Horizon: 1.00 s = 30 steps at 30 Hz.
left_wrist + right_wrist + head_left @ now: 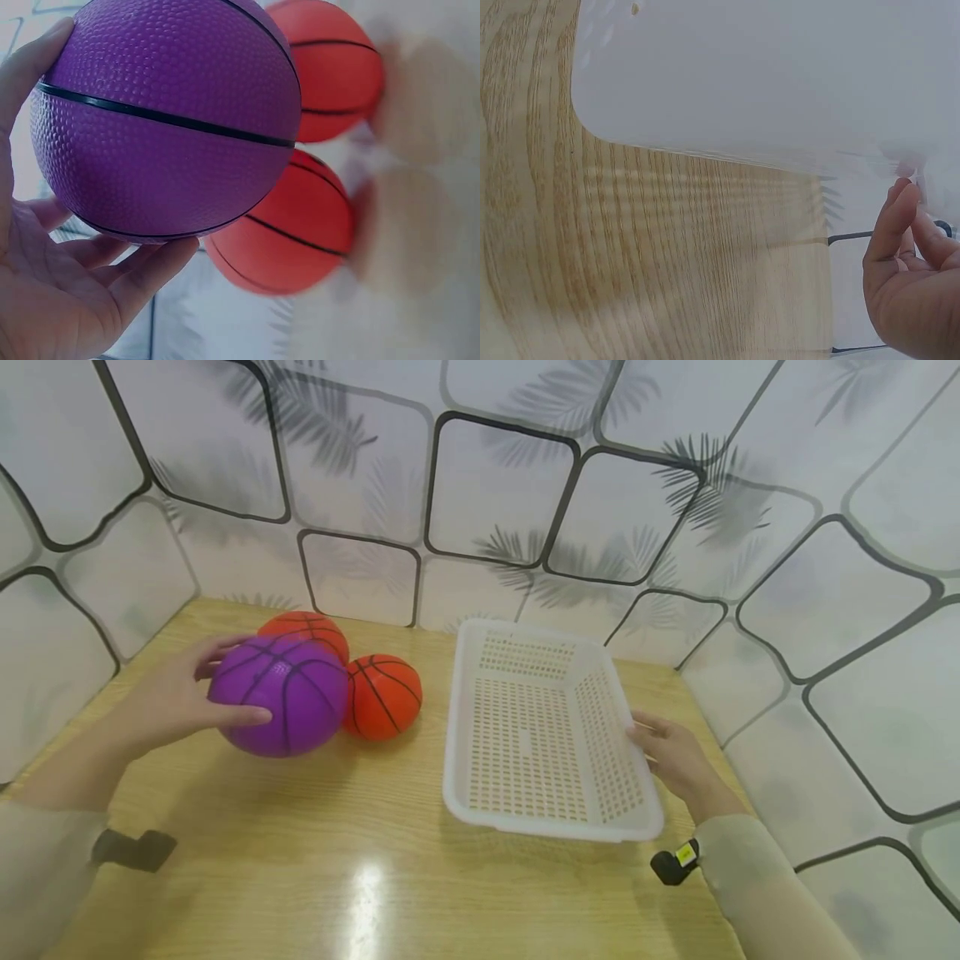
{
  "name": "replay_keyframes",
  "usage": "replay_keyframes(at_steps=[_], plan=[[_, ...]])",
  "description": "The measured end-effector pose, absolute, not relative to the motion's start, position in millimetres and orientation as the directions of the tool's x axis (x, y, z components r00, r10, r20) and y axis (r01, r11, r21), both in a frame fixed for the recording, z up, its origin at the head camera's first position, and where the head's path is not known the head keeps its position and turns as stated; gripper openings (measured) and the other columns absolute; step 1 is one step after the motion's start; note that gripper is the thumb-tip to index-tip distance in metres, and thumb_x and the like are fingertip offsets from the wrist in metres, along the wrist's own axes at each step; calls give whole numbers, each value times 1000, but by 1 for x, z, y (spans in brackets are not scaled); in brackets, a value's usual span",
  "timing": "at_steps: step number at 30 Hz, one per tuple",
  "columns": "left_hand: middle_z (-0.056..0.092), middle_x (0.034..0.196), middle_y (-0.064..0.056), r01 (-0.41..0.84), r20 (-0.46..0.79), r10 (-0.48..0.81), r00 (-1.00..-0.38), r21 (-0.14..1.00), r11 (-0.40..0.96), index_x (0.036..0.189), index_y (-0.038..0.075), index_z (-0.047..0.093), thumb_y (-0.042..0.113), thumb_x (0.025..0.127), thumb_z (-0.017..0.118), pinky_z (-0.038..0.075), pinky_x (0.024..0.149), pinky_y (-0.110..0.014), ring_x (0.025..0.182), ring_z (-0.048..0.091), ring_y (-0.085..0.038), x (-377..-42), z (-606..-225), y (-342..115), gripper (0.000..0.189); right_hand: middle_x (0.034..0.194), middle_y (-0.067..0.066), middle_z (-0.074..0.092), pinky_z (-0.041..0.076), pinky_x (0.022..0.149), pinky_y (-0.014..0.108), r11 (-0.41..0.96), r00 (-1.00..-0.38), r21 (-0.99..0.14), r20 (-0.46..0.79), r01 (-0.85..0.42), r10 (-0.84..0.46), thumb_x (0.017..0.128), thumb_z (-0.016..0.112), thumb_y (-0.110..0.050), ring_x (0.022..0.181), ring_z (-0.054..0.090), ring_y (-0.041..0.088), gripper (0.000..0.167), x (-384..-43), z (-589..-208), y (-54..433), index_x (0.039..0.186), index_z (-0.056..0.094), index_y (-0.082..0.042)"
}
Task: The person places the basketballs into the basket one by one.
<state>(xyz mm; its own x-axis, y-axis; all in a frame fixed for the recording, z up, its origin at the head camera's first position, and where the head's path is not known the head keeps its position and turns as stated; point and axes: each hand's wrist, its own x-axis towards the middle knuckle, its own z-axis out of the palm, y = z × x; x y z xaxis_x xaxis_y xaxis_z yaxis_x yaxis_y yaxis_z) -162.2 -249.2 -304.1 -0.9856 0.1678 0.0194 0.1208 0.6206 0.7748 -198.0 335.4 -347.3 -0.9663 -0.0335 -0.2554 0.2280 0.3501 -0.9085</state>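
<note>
My left hand (176,697) grips a purple toy basketball (281,697), thumb on its near side and fingers around the back. In the left wrist view the purple ball fills much of the picture, the fingers bent against its side. Two red basketballs sit close behind it: one (307,625) partly hidden by the purple ball, the other (384,697) to its right. On the right, my right hand (675,758) holds the side rim of a white perforated plastic basket (453,727). The right wrist view shows bent fingers at the basket's edge, their tips partly blurred.
A light wood-grain table (360,860) lies beneath everything. Patterned walls (502,485) with dark outlined shapes and leaf prints close it in at the back and on both sides. Each wrist wears a small dark strap device (135,850).
</note>
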Motion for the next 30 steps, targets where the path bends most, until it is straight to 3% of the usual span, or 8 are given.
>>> replay_keyframes(at_steps=[7,15,30], plan=[[32,145,-27,155,46,190,-981,774,615,152,25,25,30,73,84,38,90,-68,129,32,-48,-179,-274,-223,98,145,22,37,47,94,30,346,-966,-910,-256,230,-31,98,55,-24,104,59,9,61,-197,-347,336,149,28,-3],[36,144,-24,169,61,200,-978,796,581,151,21,25,36,68,86,39,95,-63,129,36,-42,-199,-259,-188,104,145,23,37,43,99,35,349,-968,-909,-252,230,-19,98,55,-22,105,58,11,60,-198,-347,334,148,28,-2],[44,138,-17,263,149,258,-955,826,498,145,18,38,38,66,87,45,93,-54,122,45,-34,-234,-251,-111,95,145,23,36,40,102,41,339,-969,-914,-248,225,-25,99,53,-20,110,57,17,58,-197,-344,333,148,28,-3]])
